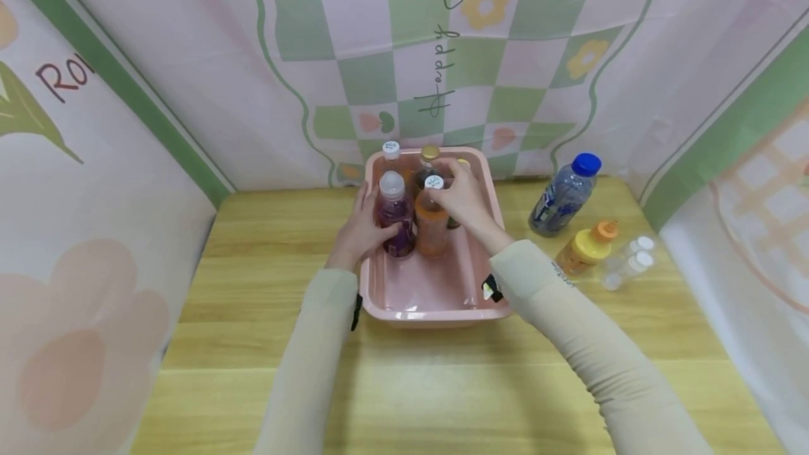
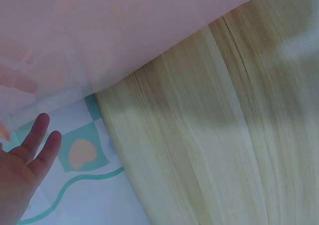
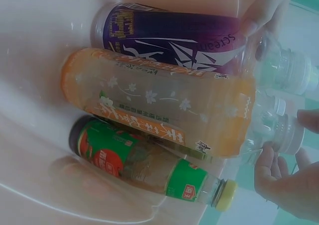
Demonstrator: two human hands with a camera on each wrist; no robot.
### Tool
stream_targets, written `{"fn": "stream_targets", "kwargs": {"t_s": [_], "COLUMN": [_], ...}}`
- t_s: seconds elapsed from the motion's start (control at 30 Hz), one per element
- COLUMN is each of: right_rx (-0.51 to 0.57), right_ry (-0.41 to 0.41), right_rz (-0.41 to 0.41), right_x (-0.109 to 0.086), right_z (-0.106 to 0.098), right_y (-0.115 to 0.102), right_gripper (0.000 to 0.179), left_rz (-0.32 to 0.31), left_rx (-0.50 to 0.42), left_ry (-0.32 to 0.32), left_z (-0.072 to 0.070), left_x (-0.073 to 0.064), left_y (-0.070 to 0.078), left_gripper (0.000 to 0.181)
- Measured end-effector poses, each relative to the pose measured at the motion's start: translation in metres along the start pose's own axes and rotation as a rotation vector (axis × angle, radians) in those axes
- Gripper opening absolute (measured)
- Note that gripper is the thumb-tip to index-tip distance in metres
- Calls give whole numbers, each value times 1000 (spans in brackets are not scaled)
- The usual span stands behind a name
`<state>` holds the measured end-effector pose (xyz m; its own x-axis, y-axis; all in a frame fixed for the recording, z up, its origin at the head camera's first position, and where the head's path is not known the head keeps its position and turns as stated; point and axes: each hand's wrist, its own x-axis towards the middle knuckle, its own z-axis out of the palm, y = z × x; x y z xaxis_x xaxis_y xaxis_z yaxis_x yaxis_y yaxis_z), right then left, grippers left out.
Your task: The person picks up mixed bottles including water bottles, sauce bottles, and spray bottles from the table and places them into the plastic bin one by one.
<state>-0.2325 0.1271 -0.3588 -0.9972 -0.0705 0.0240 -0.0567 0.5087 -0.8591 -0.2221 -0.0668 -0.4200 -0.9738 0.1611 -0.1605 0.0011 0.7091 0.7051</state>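
Observation:
In the head view my left hand (image 1: 359,230) is at a purple-labelled drink bottle (image 1: 397,227), its thumb across the front and its fingers by the tub's left rim. Two of its fingers (image 2: 42,148) stretch out straight beyond the tub wall in the left wrist view. My right hand (image 1: 469,196) pinches the white cap of an orange-labelled bottle (image 3: 164,100) between thumb and fingers. Both bottles stand upright in the pink tub (image 1: 430,286). A green-labelled bottle with a yellow cap (image 3: 144,160) is beside the orange one, partly hidden in the head view.
A white-capped bottle (image 1: 391,153) and a gold-capped bottle (image 1: 430,154) are at the tub's back. Right of it on the wooden table (image 1: 253,286) stand a blue-capped bottle (image 1: 562,195), a yellow bottle with orange top (image 1: 584,251) and small clear white-capped bottles (image 1: 626,271).

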Motion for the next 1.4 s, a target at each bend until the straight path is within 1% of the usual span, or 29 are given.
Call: {"fn": "stream_targets", "kwargs": {"t_s": [0.2,0.43,0.63,0.77,1.07,1.3,1.4], "right_rx": [2,8,15,-7,-21,45,65], "right_ry": [-27,-48,-60,-73,-162,-139,-134], "right_rz": [3,-8,-16,-18,-32,-63,-51], "right_x": [2,3,3,3,8,5,5], "right_z": [-2,-6,-7,-9,-17,-30,-36], "right_y": [3,7,6,6,10,2,-1], "right_gripper": [52,54,58,59,59,55,57], "left_rz": [-15,-33,-35,-39,-43,-41,-37], "left_rx": [31,51,44,42,38,37,34], "left_ry": [-3,-8,-3,-7,-2,-5,-2], "left_z": [0,0,-1,0,2,2,2], "left_x": [0,-1,-2,-2,-2,-2,-3], "left_y": [0,2,3,3,2,3,3], "left_gripper": [97,102,101,102,102,102,102]}}
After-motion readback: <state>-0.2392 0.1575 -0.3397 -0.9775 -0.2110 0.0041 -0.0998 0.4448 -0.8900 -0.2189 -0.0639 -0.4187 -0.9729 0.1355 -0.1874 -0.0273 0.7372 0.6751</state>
